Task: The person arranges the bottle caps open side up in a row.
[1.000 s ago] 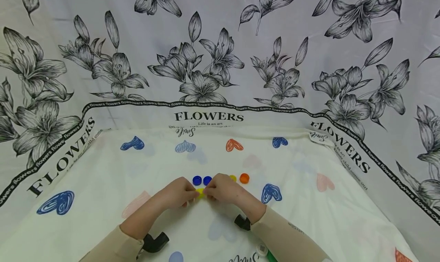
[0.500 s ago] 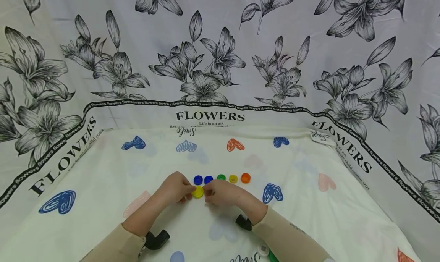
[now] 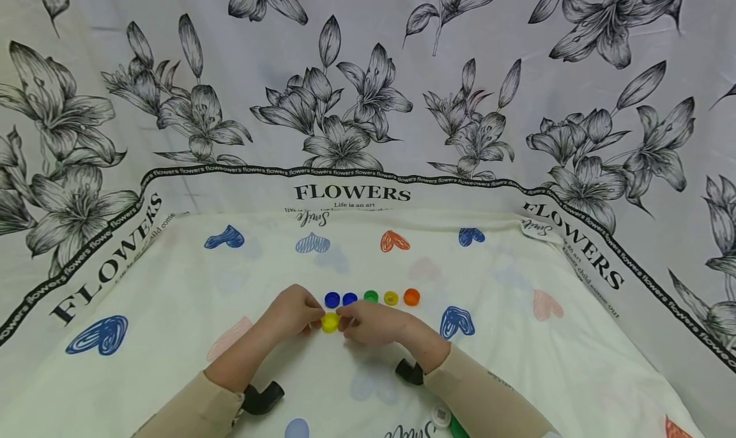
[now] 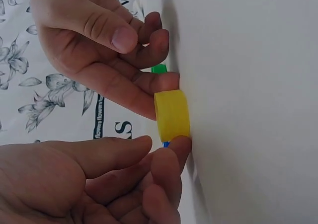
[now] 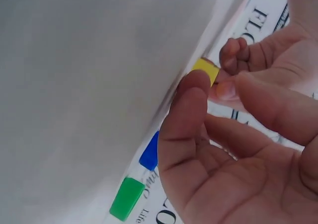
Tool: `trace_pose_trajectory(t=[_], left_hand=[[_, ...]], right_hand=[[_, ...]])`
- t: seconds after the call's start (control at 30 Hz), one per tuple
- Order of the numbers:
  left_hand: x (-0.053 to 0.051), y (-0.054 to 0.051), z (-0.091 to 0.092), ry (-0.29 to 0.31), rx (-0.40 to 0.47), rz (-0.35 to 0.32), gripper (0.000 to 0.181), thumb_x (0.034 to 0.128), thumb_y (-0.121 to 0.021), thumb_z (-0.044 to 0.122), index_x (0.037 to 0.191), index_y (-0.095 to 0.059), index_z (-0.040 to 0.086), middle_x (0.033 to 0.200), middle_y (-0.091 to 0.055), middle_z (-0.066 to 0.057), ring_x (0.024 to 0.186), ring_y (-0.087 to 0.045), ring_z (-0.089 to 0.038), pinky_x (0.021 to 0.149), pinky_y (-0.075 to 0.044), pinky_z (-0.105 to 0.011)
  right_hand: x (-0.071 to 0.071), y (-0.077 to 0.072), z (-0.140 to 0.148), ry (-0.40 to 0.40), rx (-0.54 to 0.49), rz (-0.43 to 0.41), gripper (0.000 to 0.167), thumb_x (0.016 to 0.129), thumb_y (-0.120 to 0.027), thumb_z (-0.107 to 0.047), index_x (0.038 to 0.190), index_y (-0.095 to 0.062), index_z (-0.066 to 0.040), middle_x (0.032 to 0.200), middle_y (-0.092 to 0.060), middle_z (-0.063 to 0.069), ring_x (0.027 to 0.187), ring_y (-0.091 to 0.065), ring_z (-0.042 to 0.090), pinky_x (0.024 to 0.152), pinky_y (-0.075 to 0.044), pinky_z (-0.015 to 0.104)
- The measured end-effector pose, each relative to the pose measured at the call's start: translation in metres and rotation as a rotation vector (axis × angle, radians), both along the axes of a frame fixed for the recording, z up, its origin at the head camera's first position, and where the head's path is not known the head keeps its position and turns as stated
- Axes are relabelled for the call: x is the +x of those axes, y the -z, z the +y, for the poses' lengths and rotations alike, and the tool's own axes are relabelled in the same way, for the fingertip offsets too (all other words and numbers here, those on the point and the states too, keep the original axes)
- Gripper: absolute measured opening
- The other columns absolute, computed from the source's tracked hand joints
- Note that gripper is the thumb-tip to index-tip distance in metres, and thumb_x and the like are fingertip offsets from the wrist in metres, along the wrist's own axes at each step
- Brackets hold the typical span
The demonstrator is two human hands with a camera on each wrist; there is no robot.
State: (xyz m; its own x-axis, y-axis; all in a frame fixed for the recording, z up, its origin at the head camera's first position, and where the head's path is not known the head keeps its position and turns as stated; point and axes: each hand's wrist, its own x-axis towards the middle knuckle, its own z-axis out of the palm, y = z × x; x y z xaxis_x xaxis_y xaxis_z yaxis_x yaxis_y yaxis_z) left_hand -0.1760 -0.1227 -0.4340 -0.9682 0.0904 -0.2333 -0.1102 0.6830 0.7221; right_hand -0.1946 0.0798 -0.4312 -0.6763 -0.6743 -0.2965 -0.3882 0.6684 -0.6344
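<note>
A yellow bottle cap (image 3: 330, 322) lies on the white cloth between my two hands. My left hand (image 3: 293, 313) is at its left side; in the left wrist view a fingertip touches the cap's lower end while the thumb stays off it. On the opposite side is my right hand (image 3: 374, 323), its index fingertip against or right by the cap (image 4: 173, 115), thumb apart. Just beyond runs a row of caps: a blue cap (image 3: 332, 299), another blue cap (image 3: 349, 298) partly behind the right hand, a green cap (image 3: 370, 295), a second yellow cap (image 3: 391, 298) and an orange cap (image 3: 411, 297).
A heart-printed cloth (image 3: 494, 361) covers the table. A flower-printed curtain (image 3: 448, 16) hangs behind its far edge. Black curved pieces sit by the left wrist (image 3: 263, 398) and right wrist (image 3: 409, 371). A white and green object (image 3: 441, 416) lies partly under the right forearm.
One second ago the fingers of both hands held the front yellow cap. They have since loosened, leaving it slightly farther left. The right hand has shifted nearer, uncovering the green cap.
</note>
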Motion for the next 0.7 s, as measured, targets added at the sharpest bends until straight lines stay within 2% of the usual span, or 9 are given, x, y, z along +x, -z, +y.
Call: trace_pose_trajectory(t=[0.07, 0.23, 0.47, 0.57, 0.7], left_hand=[[0.000, -0.001, 0.000, 0.001, -0.008, -0.006, 0.013, 0.0954, -0.071, 0.009, 0.095, -0.078, -0.001, 0.073, -0.068, -0.005, 0.060, -0.059, -0.020, 0.060, -0.051, -0.027], [0.000, -0.004, -0.001, 0.031, -0.026, -0.018, 0.013, 0.0955, -0.071, 0.010, 0.097, -0.077, -0.001, 0.075, -0.069, -0.004, 0.062, -0.059, -0.021, 0.061, -0.052, -0.027], [0.007, -0.023, -0.007, 0.140, -0.092, -0.071, 0.013, 0.0947, -0.074, 0.016, 0.101, -0.073, 0.004, 0.083, -0.068, -0.005, 0.066, -0.059, -0.021, 0.064, -0.050, -0.031], [0.014, -0.033, -0.011, 0.225, -0.078, -0.075, 0.011, 0.0934, -0.076, 0.017, 0.097, -0.072, 0.008, 0.084, -0.067, -0.005, 0.066, -0.059, -0.022, 0.065, -0.049, -0.032], [0.028, -0.043, -0.013, 0.412, 0.008, -0.068, 0.008, 0.0922, -0.077, 0.015, 0.097, -0.072, 0.010, 0.084, -0.067, -0.003, 0.068, -0.062, -0.024, 0.066, -0.050, -0.036]], right_hand=[[0.001, -0.001, 0.000, 0.021, -0.014, -0.016, 0.040, 0.100, -0.065, -0.010, 0.139, -0.060, -0.003, 0.109, -0.069, -0.006, 0.093, -0.060, 0.007, 0.084, -0.051, 0.021], [0.002, -0.004, 0.001, 0.028, -0.026, -0.027, 0.044, 0.100, -0.065, -0.010, 0.143, -0.057, -0.002, 0.111, -0.070, -0.005, 0.093, -0.061, 0.007, 0.082, -0.051, 0.021], [0.007, -0.016, 0.009, -0.003, 0.029, 0.052, 0.042, 0.101, -0.066, -0.016, 0.141, -0.060, -0.004, 0.112, -0.070, -0.004, 0.094, -0.062, 0.008, 0.083, -0.052, 0.022], [0.012, -0.022, 0.009, -0.018, 0.063, 0.094, 0.041, 0.101, -0.067, -0.019, 0.139, -0.063, -0.007, 0.107, -0.070, -0.008, 0.089, -0.061, 0.006, 0.080, -0.051, 0.021], [0.026, -0.032, 0.004, -0.087, 0.068, 0.126, 0.031, 0.100, -0.069, -0.020, 0.130, -0.069, -0.011, 0.096, -0.067, -0.012, 0.083, -0.059, 0.004, 0.076, -0.051, 0.020]])
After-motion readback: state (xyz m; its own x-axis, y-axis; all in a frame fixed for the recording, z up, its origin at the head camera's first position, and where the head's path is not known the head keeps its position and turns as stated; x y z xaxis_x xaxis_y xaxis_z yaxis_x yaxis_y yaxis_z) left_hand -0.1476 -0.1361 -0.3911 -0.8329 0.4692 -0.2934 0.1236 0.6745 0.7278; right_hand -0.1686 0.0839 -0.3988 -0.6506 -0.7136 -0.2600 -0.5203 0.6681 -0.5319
